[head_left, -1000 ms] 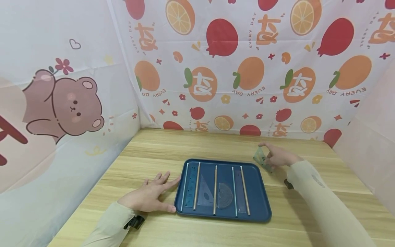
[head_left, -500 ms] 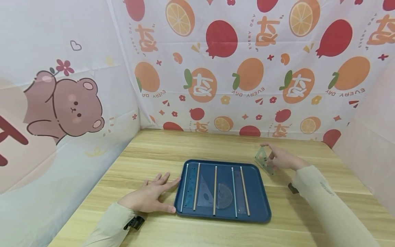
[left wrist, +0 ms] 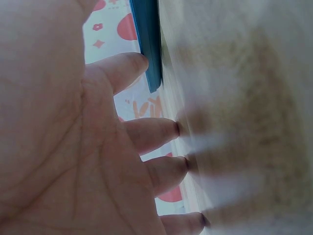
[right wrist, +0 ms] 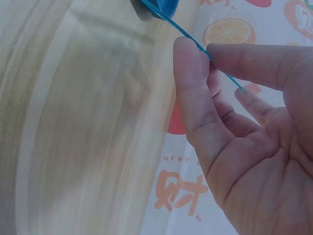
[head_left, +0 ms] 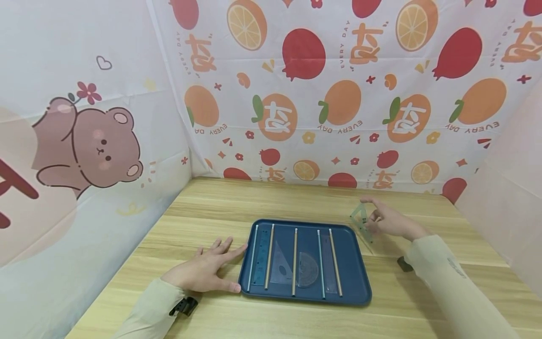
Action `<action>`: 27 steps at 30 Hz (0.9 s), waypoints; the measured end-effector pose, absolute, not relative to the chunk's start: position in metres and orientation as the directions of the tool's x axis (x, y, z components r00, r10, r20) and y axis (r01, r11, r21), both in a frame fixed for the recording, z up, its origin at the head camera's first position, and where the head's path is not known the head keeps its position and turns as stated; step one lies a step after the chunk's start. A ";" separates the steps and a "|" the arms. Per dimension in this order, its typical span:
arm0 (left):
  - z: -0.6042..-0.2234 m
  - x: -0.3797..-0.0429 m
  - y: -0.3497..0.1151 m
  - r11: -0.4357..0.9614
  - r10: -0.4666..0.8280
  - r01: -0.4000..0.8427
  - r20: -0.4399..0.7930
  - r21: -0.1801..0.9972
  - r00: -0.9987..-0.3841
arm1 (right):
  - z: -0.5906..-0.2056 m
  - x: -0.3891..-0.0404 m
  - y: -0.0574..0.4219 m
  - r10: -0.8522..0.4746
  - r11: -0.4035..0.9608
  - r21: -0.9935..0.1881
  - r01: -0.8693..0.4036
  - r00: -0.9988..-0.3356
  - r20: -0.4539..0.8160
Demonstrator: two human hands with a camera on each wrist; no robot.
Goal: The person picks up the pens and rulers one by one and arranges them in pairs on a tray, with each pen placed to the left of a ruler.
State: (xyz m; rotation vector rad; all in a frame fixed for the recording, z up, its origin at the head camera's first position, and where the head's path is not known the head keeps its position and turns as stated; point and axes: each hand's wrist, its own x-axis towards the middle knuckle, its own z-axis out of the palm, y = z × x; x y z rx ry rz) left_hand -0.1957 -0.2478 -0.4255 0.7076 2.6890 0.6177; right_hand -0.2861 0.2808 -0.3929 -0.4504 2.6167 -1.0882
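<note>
My right hand [head_left: 391,222] pinches a translucent green set square [head_left: 362,220] between thumb and index finger, holding it tilted near the tray's far right corner. In the right wrist view the set square [right wrist: 172,22] appears edge-on as a thin blue-green line. Over at the tray's left side, my left hand [head_left: 204,270] rests with its fingers spread, fingertips on the table and the thumb and index finger at the rim. The dark blue tray [head_left: 356,270] holds a teal ruler [head_left: 261,261], a clear set square [head_left: 280,267], a clear protractor [head_left: 309,270] and a purplish clear ruler [head_left: 331,270].
Several pencils lie lengthwise in the tray between these tools, among them a gold pencil [head_left: 295,263] and a teal pencil [head_left: 321,263]. The wooden table [head_left: 228,197] ends at a fruit-print cloth [head_left: 305,141] behind, with a bear-print cloth [head_left: 106,150] on the left.
My right hand has shifted slightly right with the set square, which has turned a little. My left hand and the tray hold their places.
</note>
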 end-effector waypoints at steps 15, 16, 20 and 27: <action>-0.426 -0.196 -0.248 0.787 0.523 0.397 -0.169 0.473 -0.836 | -0.401 -0.273 0.286 -0.356 0.573 -0.813 -0.100 -0.924 -0.137; -0.426 -0.196 -0.248 0.787 0.522 0.396 -0.169 0.472 -0.836 | -0.401 -0.272 0.286 -0.357 0.570 -0.815 -0.103 -0.925 -0.133; -0.426 -0.196 -0.248 0.788 0.522 0.396 -0.170 0.471 -0.836 | -0.401 -0.267 0.286 -0.355 0.557 -0.824 -0.103 -0.927 -0.123; -0.427 -0.196 -0.249 0.782 0.528 0.404 -0.161 0.474 -0.833 | -0.406 -0.258 0.283 -0.332 0.543 -0.836 -0.085 -0.936 -0.121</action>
